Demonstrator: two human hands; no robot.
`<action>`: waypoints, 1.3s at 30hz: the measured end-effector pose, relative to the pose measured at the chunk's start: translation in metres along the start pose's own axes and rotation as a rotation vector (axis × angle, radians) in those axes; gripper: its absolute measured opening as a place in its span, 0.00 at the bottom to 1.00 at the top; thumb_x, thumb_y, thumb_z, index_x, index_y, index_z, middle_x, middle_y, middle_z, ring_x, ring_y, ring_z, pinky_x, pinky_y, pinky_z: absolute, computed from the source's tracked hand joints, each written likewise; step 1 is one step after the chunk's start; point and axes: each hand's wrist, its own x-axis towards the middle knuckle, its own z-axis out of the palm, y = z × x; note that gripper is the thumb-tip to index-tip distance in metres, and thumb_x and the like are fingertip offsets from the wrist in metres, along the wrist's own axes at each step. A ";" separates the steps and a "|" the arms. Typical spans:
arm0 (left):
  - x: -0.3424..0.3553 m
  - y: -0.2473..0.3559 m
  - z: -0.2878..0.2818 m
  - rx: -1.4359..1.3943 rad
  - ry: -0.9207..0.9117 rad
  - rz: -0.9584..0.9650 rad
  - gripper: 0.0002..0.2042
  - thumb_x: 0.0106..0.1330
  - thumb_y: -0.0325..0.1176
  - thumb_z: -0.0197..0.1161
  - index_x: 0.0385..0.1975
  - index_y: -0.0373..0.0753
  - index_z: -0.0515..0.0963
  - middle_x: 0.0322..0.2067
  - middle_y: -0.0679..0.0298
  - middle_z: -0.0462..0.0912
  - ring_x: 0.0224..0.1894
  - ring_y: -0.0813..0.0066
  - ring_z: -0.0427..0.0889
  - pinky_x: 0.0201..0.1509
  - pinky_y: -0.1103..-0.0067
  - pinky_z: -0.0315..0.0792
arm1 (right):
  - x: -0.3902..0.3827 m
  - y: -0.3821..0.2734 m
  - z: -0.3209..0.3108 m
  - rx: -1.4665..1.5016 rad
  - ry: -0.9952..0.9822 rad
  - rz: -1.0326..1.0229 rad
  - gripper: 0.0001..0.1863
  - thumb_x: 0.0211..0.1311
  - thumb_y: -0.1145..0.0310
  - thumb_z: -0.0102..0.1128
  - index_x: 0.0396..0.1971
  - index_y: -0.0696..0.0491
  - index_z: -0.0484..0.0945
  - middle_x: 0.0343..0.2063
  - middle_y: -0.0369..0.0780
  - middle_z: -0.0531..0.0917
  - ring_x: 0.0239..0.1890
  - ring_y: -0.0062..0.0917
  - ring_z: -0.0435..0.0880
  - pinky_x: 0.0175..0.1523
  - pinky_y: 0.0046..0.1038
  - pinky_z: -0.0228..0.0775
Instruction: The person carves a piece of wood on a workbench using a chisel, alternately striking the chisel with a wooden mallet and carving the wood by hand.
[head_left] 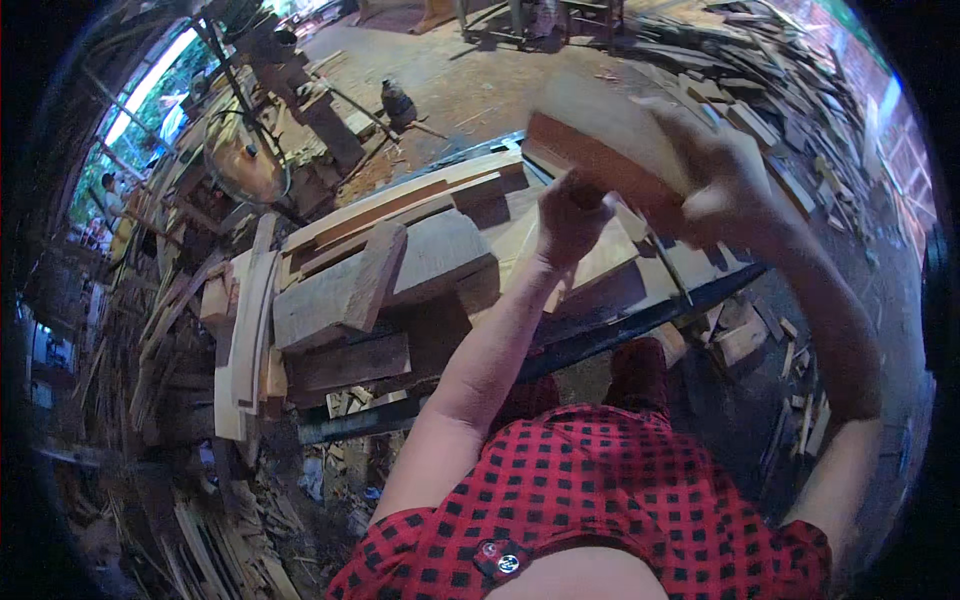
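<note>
A thick wooden block (612,160) is raised at a tilt above the far right part of the workbench, smeared by motion. My right hand (722,185) is closed round its right end, fingers over the top. At its near lower edge, my left hand (573,222) is curled against the wood; part of those fingers is hidden. Beneath and left of the hands lie a broad grey timber (430,265), a shorter rough piece (378,278) across it, and long pale boards (430,197).
Curved pale strips (256,325) stick out at the bench's left end. The dark bench edge (640,325) runs before my legs. Scrap wood (740,335) litters the floor at right, with a large offcut heap (740,75) behind. A round-bladed machine (248,155) stands far left.
</note>
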 end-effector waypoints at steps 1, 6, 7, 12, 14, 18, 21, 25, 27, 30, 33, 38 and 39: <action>0.000 -0.001 -0.001 -0.040 0.008 0.054 0.11 0.49 0.27 0.65 0.34 0.38 0.78 0.28 0.58 0.82 0.33 0.71 0.82 0.38 0.77 0.74 | 0.000 -0.001 -0.002 -0.016 -0.015 0.031 0.37 0.28 0.70 0.70 0.50 0.57 0.73 0.36 0.46 0.81 0.42 0.36 0.80 0.52 0.30 0.68; -0.001 0.002 -0.003 0.265 0.049 0.208 0.14 0.53 0.26 0.65 0.40 0.37 0.76 0.33 0.65 0.82 0.37 0.81 0.79 0.43 0.80 0.72 | 0.016 0.011 -0.029 0.391 0.108 -0.054 0.37 0.28 0.70 0.69 0.49 0.59 0.72 0.37 0.45 0.81 0.44 0.36 0.80 0.54 0.30 0.67; -0.001 0.004 -0.004 0.283 0.039 0.206 0.14 0.53 0.26 0.65 0.40 0.37 0.76 0.34 0.65 0.82 0.37 0.81 0.79 0.43 0.80 0.72 | 0.015 0.011 -0.029 0.292 0.062 0.030 0.38 0.29 0.71 0.69 0.51 0.59 0.71 0.38 0.44 0.81 0.44 0.33 0.79 0.54 0.28 0.67; -0.001 0.015 -0.007 0.077 0.020 0.196 0.14 0.52 0.23 0.65 0.40 0.35 0.76 0.36 0.66 0.82 0.40 0.82 0.78 0.47 0.81 0.71 | -0.002 0.010 0.007 0.479 0.034 -0.028 0.45 0.31 0.75 0.70 0.59 0.57 0.65 0.43 0.39 0.80 0.45 0.20 0.76 0.53 0.22 0.65; -0.001 0.020 -0.009 0.072 0.022 0.067 0.15 0.51 0.22 0.66 0.40 0.34 0.76 0.37 0.66 0.82 0.41 0.82 0.78 0.49 0.81 0.70 | 0.000 0.031 0.008 0.481 0.085 0.006 0.41 0.31 0.72 0.69 0.55 0.57 0.68 0.43 0.40 0.80 0.45 0.22 0.77 0.53 0.24 0.66; -0.002 0.023 -0.013 0.275 -0.017 0.028 0.16 0.50 0.22 0.68 0.40 0.34 0.76 0.37 0.66 0.82 0.41 0.82 0.78 0.48 0.81 0.70 | 0.022 0.112 0.006 0.306 0.241 0.150 0.40 0.33 0.68 0.69 0.55 0.56 0.68 0.42 0.43 0.81 0.43 0.26 0.79 0.51 0.26 0.68; 0.000 0.019 -0.012 0.199 0.041 0.021 0.14 0.50 0.24 0.68 0.37 0.36 0.77 0.34 0.67 0.82 0.37 0.82 0.78 0.44 0.82 0.72 | 0.023 0.175 0.035 -0.034 0.238 0.509 0.48 0.25 0.55 0.74 0.56 0.56 0.69 0.45 0.48 0.80 0.44 0.35 0.80 0.50 0.29 0.70; 0.002 0.006 -0.016 0.223 0.100 0.063 0.12 0.49 0.25 0.70 0.34 0.36 0.78 0.29 0.67 0.82 0.32 0.83 0.79 0.38 0.81 0.73 | -0.001 0.238 0.103 -0.246 0.166 0.706 0.53 0.24 0.53 0.74 0.60 0.50 0.64 0.47 0.52 0.78 0.50 0.41 0.78 0.55 0.35 0.69; 0.006 -0.001 -0.019 0.376 0.062 0.211 0.18 0.47 0.34 0.72 0.31 0.39 0.68 0.18 0.64 0.73 0.19 0.70 0.78 0.23 0.75 0.73 | -0.011 0.260 0.128 -0.225 0.122 0.751 0.55 0.24 0.51 0.73 0.62 0.50 0.61 0.49 0.52 0.76 0.53 0.42 0.75 0.56 0.37 0.68; 0.006 -0.007 -0.022 0.280 0.052 0.128 0.13 0.48 0.30 0.71 0.30 0.37 0.73 0.21 0.66 0.77 0.22 0.79 0.77 0.27 0.79 0.73 | -0.008 0.267 0.134 -0.307 -0.044 0.806 0.55 0.30 0.49 0.72 0.65 0.45 0.56 0.53 0.52 0.72 0.53 0.48 0.74 0.57 0.41 0.66; 0.003 -0.005 -0.019 0.146 0.042 -0.009 0.12 0.48 0.27 0.71 0.31 0.36 0.78 0.25 0.67 0.81 0.28 0.84 0.77 0.32 0.81 0.72 | 0.018 0.231 0.101 -0.403 -0.041 0.433 0.49 0.41 0.46 0.69 0.64 0.48 0.58 0.56 0.53 0.69 0.55 0.47 0.72 0.59 0.39 0.65; 0.003 0.004 -0.014 0.065 0.047 -0.135 0.11 0.51 0.26 0.69 0.35 0.36 0.78 0.29 0.68 0.82 0.32 0.84 0.78 0.36 0.83 0.73 | 0.039 0.087 0.054 0.378 0.029 -0.171 0.36 0.49 0.43 0.64 0.55 0.49 0.71 0.43 0.48 0.78 0.41 0.37 0.81 0.41 0.34 0.73; 0.004 0.004 -0.014 0.088 0.036 -0.130 0.11 0.51 0.26 0.69 0.35 0.36 0.78 0.29 0.68 0.82 0.32 0.84 0.78 0.36 0.83 0.73 | 0.038 0.059 0.058 0.364 0.019 -0.085 0.36 0.49 0.43 0.64 0.55 0.49 0.71 0.43 0.48 0.78 0.41 0.37 0.81 0.41 0.34 0.73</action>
